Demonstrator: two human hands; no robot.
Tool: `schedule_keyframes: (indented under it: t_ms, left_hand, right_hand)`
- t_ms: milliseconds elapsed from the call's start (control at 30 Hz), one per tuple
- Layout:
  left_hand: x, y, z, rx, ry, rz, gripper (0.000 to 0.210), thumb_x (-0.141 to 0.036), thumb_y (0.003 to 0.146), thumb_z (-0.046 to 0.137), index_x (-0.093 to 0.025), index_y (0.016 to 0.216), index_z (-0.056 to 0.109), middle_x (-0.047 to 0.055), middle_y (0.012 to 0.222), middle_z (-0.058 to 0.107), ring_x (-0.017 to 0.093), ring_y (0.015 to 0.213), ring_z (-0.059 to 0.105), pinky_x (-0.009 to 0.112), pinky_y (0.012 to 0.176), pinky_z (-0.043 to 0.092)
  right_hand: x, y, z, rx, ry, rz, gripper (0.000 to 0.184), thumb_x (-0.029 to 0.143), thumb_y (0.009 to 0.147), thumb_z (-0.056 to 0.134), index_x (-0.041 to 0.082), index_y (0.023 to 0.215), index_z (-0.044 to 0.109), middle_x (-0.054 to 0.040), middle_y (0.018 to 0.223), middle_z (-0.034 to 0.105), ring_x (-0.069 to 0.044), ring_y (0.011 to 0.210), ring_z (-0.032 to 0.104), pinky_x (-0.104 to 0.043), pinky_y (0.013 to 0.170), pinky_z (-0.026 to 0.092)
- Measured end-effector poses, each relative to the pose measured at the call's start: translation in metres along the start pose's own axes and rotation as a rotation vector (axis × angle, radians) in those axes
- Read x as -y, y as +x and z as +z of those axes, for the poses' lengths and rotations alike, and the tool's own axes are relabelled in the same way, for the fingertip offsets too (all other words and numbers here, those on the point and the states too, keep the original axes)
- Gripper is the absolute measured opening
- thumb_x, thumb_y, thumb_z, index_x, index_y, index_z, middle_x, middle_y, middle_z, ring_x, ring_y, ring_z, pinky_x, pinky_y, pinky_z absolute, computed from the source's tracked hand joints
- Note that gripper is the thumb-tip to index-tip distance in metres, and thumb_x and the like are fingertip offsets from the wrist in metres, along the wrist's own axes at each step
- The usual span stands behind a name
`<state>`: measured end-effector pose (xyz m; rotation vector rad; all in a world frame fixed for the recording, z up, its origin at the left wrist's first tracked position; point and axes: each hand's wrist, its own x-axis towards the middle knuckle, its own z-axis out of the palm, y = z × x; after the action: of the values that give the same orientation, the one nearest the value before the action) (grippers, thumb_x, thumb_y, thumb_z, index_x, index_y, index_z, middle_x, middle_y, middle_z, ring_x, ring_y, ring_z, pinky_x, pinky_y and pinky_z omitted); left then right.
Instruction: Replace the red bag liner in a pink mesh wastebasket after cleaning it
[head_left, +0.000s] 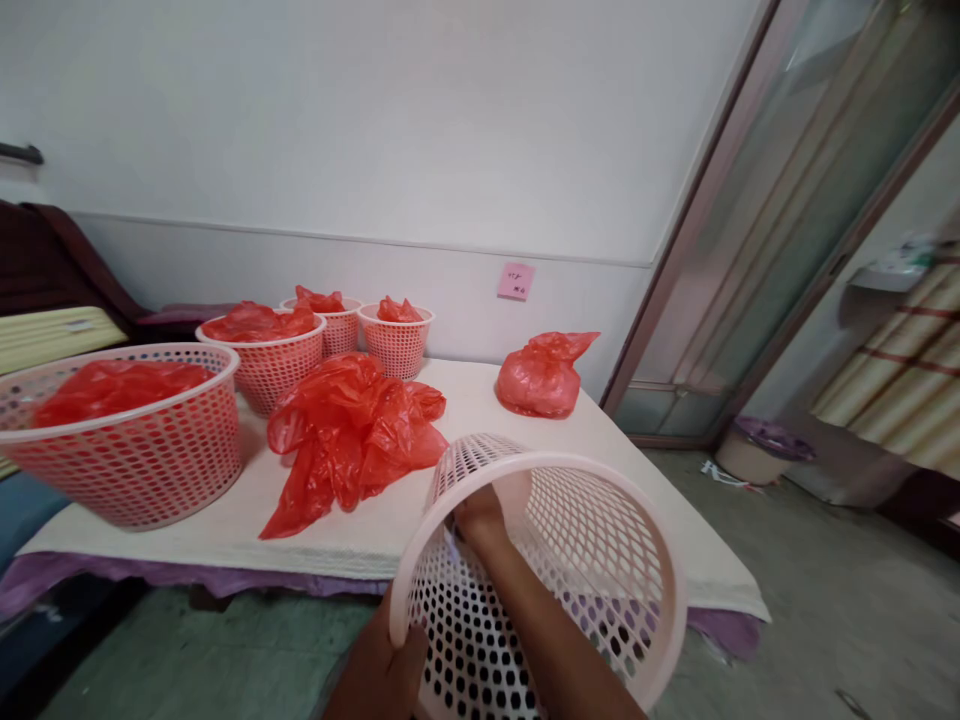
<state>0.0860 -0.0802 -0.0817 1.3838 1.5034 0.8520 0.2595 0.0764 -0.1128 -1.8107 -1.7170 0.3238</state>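
Note:
A pale pink mesh plastic basket (541, 462) is tipped on its side in front of me, its wide mouth facing me. My left hand (401, 660) grips the rim at the lower left. Deep inside the basket is my right hand (480, 518), its fingers closed near the bottom around a small pale lilac, cloth-like piece (452, 540); most of that piece is hidden. Just left of the basket, a crumpled heap of red plastic bags (356, 430) lies on the white-covered table (330, 548).
Several similar baskets with red bags inside stand at the left, the nearest basket (150, 465) being the largest in view. A tied red bag (544, 378) sits at the back right below a pink note (516, 281). A bin (757, 455) stands on the floor beyond.

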Motion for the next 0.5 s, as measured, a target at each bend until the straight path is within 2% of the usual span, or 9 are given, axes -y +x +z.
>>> schedule_keyframes:
  t_ms: [133,200,333,433,500]
  left_hand:
    - [-0.005,-0.002,0.001,-0.071,0.020,-0.012,0.050,-0.039,0.085,0.040,-0.011,0.122,0.058,0.018,0.116,0.068,0.031,0.119,0.059,0.045,0.112,0.034]
    - [-0.009,-0.004,-0.002,-0.100,-0.002,0.001,0.045,-0.040,0.085,0.041,-0.013,0.114,0.062,0.016,0.110,0.070,0.031,0.120,0.058,0.045,0.113,0.034]
    - [-0.017,-0.007,-0.007,-0.172,0.040,0.083,0.046,-0.040,0.082,0.044,-0.013,0.114,0.063,0.016,0.115,0.068,0.032,0.127,0.052,0.047,0.118,0.025]
    - [-0.021,-0.007,-0.009,-0.185,0.020,0.109,0.045,-0.039,0.082,0.045,-0.014,0.113,0.064,0.014,0.113,0.070,0.031,0.130,0.051,0.045,0.117,0.027]
    - [-0.024,-0.006,-0.009,-0.178,-0.031,0.121,0.042,-0.034,0.081,0.046,-0.016,0.113,0.065,0.013,0.116,0.070,0.030,0.134,0.047,0.044,0.118,0.028]
  right_hand:
    - [0.012,-0.008,-0.001,0.280,-0.133,-0.042,0.039,0.016,0.071,0.061,0.022,0.109,0.069,-0.0086,0.107,0.073,-0.026,0.099,0.068,-0.031,0.083,0.052]
    - [0.014,-0.008,-0.008,0.337,-0.196,-0.017,0.036,0.016,0.073,0.061,0.023,0.106,0.070,-0.0089,0.104,0.074,-0.026,0.094,0.070,-0.032,0.079,0.052]
    - [0.014,0.001,-0.035,0.266,-0.309,0.081,0.036,0.021,0.085,0.051,0.021,0.119,0.064,-0.0142,0.118,0.068,-0.028,0.101,0.068,-0.036,0.081,0.051]
    - [0.009,0.012,-0.055,0.190,-0.398,0.154,0.036,0.016,0.088,0.047,0.015,0.121,0.061,-0.0200,0.122,0.064,-0.032,0.114,0.061,-0.042,0.092,0.047]
    - [0.003,0.016,-0.061,0.181,-0.435,0.199,0.031,0.017,0.088,0.052,0.013,0.117,0.063,-0.0212,0.120,0.064,-0.033,0.115,0.060,-0.046,0.094,0.047]
